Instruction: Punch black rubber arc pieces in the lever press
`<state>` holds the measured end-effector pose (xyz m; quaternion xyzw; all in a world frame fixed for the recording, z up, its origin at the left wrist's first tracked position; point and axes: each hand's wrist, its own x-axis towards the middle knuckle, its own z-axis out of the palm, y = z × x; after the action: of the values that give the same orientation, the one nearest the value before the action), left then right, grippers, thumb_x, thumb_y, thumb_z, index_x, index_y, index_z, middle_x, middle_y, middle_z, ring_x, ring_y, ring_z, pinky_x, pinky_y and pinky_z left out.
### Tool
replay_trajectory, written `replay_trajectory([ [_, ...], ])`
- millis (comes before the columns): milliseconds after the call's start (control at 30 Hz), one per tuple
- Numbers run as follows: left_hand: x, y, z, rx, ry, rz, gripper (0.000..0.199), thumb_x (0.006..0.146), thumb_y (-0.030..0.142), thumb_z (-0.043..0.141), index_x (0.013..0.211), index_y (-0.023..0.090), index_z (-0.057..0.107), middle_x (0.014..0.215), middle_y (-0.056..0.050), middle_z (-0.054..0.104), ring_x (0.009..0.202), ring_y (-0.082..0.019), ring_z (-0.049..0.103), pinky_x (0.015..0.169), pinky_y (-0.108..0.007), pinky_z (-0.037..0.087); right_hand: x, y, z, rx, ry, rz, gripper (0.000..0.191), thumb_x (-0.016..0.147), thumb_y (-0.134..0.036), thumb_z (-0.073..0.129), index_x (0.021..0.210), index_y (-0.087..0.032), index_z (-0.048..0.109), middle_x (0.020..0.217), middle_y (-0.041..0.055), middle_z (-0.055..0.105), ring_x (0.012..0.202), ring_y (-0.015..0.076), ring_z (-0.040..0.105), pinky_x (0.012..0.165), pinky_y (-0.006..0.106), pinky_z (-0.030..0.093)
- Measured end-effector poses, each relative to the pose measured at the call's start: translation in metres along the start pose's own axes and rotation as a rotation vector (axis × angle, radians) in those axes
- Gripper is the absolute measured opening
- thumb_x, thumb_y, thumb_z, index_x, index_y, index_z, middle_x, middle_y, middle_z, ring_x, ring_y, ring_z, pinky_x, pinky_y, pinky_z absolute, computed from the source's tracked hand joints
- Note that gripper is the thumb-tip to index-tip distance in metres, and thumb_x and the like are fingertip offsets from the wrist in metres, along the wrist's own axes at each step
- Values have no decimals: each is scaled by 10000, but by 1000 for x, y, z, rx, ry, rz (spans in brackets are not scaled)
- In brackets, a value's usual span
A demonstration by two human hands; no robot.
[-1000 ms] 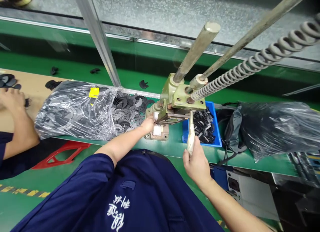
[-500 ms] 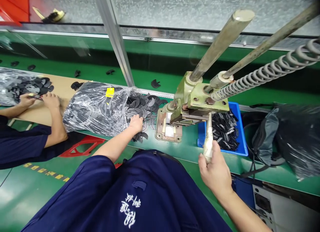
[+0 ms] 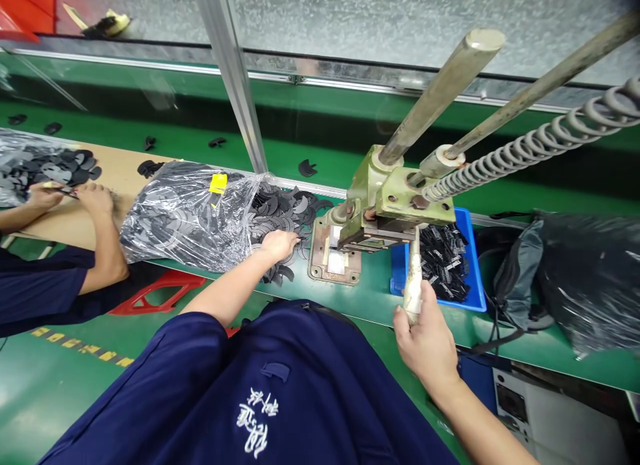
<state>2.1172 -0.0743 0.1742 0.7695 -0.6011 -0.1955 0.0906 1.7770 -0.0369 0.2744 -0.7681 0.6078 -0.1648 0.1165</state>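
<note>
At three o'clock from my left hand (image 3: 281, 245), the press head (image 3: 400, 199) overhangs its base (image 3: 317, 267); the plastic bag (image 3: 185, 215) blocks nine o'clock. Bare bench (image 3: 376, 277) separates base from blue tray (image 3: 476, 278).

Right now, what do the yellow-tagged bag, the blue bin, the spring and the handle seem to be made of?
Bag: clear plastic film, glossy, creased and see-through.
Bin: probably moulded plastic, with smooth, evenly blue walls.
Spring: likely steel, dull grey, wound in thick coils.
Handle: pale, stained, uneven surface, perhaps tape wrap; its core is hidden.
</note>
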Motion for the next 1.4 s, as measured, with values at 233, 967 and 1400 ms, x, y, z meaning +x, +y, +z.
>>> replay_trajectory([
  [233, 1, 30, 16, -418, 84, 80, 374, 869, 500, 520, 1087, 254, 698, 924, -16, 727, 876, -184, 662, 834, -268, 486, 0, -5, -3, 0, -32, 51, 688, 845, -376, 436, 1454, -88, 294, 1342, 192, 531, 1184, 328, 549, 914, 441, 484],
  [967, 41, 84, 65, -977, -182, -409, 259, 788, 407, 672, 866, 163, 636, 612, 7, 610, 418, -91, 542, 408, -173, 391, -1, -7, -3, -90, -29, 89, 711, 836, -416, 452, 1468, -133, 288, 1360, 170, 521, 1147, 332, 571, 888, 435, 487],
  [1400, 45, 84, 61, -918, -224, -420, 289, 733, 439, 721, 760, 172, 613, 572, 12, 605, 453, -102, 551, 426, -183, 402, -1, -7, -4, -83, -42, 111, 718, 832, -427, 452, 1466, -134, 284, 1340, 176, 533, 1136, 332, 573, 881, 442, 487],
])
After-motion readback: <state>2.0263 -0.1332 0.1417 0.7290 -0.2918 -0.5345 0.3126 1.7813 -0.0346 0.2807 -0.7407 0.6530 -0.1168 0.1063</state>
